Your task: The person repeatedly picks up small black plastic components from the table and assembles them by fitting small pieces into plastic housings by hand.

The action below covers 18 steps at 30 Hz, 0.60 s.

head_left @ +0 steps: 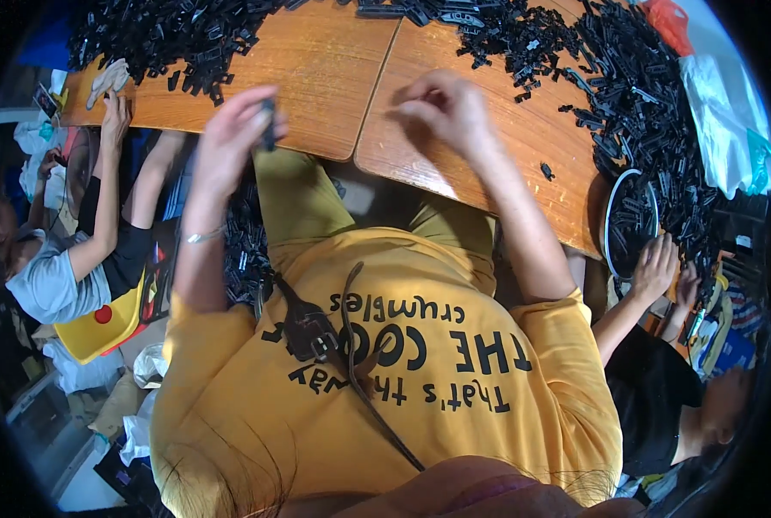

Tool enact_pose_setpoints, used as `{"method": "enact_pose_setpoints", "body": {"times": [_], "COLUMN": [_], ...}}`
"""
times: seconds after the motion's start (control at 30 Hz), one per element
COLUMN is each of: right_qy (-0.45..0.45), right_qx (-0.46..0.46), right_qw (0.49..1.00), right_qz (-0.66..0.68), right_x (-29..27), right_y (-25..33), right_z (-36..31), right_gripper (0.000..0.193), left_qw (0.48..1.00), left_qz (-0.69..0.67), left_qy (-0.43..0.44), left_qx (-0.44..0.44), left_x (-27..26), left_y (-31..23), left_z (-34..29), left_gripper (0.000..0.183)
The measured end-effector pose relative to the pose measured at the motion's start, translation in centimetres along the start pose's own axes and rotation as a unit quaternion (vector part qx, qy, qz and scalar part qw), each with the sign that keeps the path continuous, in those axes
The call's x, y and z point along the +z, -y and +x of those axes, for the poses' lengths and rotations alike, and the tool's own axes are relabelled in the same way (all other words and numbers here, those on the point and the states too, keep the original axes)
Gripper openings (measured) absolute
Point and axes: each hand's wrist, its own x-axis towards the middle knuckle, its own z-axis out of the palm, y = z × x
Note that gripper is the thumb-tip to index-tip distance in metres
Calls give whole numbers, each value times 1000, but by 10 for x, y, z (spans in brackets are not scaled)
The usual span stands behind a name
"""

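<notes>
My left hand [237, 129] is raised over the table's near edge, slightly blurred. Its thumb and fingers pinch a small dark plastic part [269, 126], whose exact kind I cannot make out. To the right, my right hand [451, 110] hovers above the wooden table [316, 60], beyond the seam between two tabletops. Its fingers are bent, with thumb and forefinger tips a little apart and nothing visible between them. A single small black part [547, 171] lies on the tabletop to the right of my right forearm.
Heaps of black plastic parts [178, 43] cover the far left; more black parts [627, 86] spread along the right. A round, white-rimmed basin [614, 220] holds similar pieces. A co-worker's hand [657, 268] is beside it; another co-worker's hand [116, 116] rests at the left table edge.
</notes>
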Motion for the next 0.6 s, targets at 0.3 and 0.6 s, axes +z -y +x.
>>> {"method": "enact_pose_setpoints", "body": {"times": [0.3, 0.6], "right_qy": [11, -18], "right_qx": [67, 7], "right_qw": [954, 988], "right_qz": [-294, -154], "right_x": [-54, -32], "right_y": [-36, -19], "right_z": [-5, -7], "right_gripper": [19, 22], "left_qw": [926, 768], "left_qz": [375, 505], "left_qy": [-44, -94], "left_qx": [-21, 382], "left_x": [-71, 75], "left_y": [20, 17], "left_z": [-36, 175], "left_gripper": [24, 24]}}
